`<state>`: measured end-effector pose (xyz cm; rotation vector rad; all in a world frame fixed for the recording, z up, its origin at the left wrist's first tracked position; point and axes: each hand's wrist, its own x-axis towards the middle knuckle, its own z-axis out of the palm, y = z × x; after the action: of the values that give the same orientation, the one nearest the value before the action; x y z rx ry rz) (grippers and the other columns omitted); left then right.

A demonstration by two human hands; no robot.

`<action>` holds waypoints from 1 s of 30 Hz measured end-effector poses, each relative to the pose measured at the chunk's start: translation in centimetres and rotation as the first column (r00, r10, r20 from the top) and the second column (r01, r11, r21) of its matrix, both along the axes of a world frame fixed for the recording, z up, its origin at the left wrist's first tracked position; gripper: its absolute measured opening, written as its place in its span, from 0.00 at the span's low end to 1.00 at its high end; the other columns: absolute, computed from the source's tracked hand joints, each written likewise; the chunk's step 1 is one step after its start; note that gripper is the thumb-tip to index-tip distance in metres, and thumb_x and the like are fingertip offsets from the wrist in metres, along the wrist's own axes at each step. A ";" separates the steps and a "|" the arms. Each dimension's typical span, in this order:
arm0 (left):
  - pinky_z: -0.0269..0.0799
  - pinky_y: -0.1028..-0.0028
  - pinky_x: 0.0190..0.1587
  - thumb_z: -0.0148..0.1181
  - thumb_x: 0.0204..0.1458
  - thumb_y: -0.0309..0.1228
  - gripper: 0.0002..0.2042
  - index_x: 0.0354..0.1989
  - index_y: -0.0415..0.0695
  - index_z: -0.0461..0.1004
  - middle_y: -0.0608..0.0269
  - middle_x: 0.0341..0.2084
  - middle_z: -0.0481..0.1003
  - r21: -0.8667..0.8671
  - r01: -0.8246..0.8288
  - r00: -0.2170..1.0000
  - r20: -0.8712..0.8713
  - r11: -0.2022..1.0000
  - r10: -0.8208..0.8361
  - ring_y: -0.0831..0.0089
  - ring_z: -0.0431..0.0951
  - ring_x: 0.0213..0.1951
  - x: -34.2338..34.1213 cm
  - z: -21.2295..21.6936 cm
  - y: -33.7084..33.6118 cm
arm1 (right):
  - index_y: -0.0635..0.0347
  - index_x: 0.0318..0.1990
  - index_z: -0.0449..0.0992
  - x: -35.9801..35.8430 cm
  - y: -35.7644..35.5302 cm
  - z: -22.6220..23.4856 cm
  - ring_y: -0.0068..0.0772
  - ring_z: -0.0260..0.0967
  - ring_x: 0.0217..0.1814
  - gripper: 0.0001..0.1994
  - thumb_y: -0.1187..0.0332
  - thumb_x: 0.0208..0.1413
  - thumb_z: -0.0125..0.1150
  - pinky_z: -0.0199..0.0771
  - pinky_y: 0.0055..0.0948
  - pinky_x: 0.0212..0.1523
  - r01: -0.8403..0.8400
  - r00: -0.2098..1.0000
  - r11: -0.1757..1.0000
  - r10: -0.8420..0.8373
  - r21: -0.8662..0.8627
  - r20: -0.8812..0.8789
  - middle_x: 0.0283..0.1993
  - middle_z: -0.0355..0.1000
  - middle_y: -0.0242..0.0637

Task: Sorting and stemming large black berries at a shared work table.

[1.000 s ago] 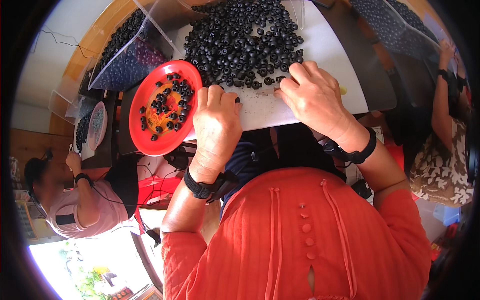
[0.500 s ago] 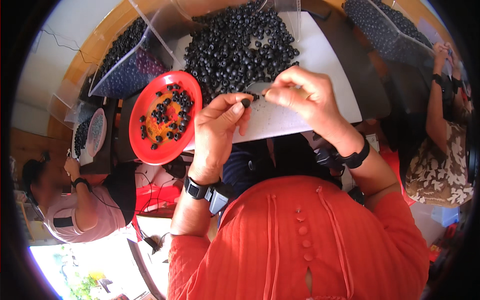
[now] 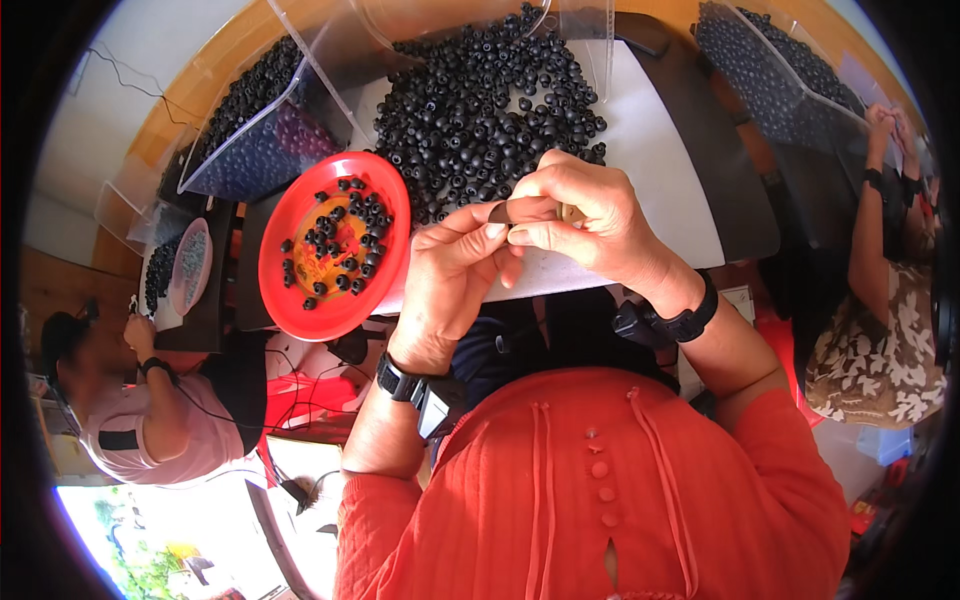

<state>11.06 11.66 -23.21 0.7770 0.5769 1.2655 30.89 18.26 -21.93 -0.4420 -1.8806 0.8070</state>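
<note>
My left hand point(image 3: 455, 270) pinches a small black bead-like piece point(image 3: 497, 213) between thumb and fingertips, at the near edge of the white board point(image 3: 655, 150). My right hand point(image 3: 590, 215) is closed with its fingertips against the left fingertips at that piece. A small tan-brown thing point(image 3: 569, 212) shows between the right fingers; its kind is unclear. Beyond both hands, a heap of black round pieces with holes point(image 3: 480, 110) covers much of the board. Left of my left hand, a red plate point(image 3: 275, 250) with an orange middle holds several of the same black pieces.
A clear plastic bin point(image 3: 250, 150) of black pieces stands at the far left, another clear bin point(image 3: 780, 75) at the far right. On the left sits a person point(image 3: 175, 410) near a pale pink plate point(image 3: 192, 265). The forearms of another person point(image 3: 870, 200) show at right.
My right hand has moved left and come against my left fingertips, where a gap was before. My left hand still pinches the black piece. The view has shifted slightly.
</note>
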 end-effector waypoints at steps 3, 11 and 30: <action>0.78 0.70 0.38 0.60 0.67 0.25 0.13 0.55 0.29 0.79 0.51 0.45 0.83 -0.010 -0.013 1.000 0.008 1.000 0.013 0.67 0.81 0.41 0.1 -0.1 -0.2 | 0.58 0.38 0.79 0.0 -0.2 0.0 0.27 0.73 0.29 0.11 0.74 0.50 0.77 0.73 0.30 0.29 0.025 0.999 0.998 -0.026 0.049 0.025 0.30 0.71 0.29; 0.77 0.69 0.36 0.64 0.64 0.23 0.12 0.52 0.30 0.79 0.51 0.42 0.82 0.033 -0.045 0.997 0.057 0.998 0.043 0.66 0.81 0.40 0.1 -0.6 0.1 | 0.58 0.40 0.79 0.5 -0.8 0.5 0.32 0.75 0.30 0.15 0.69 0.48 0.81 0.75 0.33 0.31 0.177 0.981 0.963 -0.189 0.203 0.041 0.29 0.73 0.32; 0.77 0.69 0.39 0.59 0.67 0.23 0.13 0.57 0.31 0.78 0.50 0.42 0.81 0.049 -0.140 0.990 -0.016 0.989 0.141 0.65 0.80 0.39 0.4 -0.7 -0.5 | 0.60 0.29 0.76 2.0 -1.3 -0.9 0.40 0.69 0.21 0.15 0.62 0.59 0.75 0.66 0.37 0.23 0.321 0.935 0.941 -0.333 0.112 0.121 0.22 0.70 0.39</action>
<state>11.49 11.14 -23.95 0.8004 0.6274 1.4071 32.86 16.95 -22.85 -0.7480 -1.8940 0.4758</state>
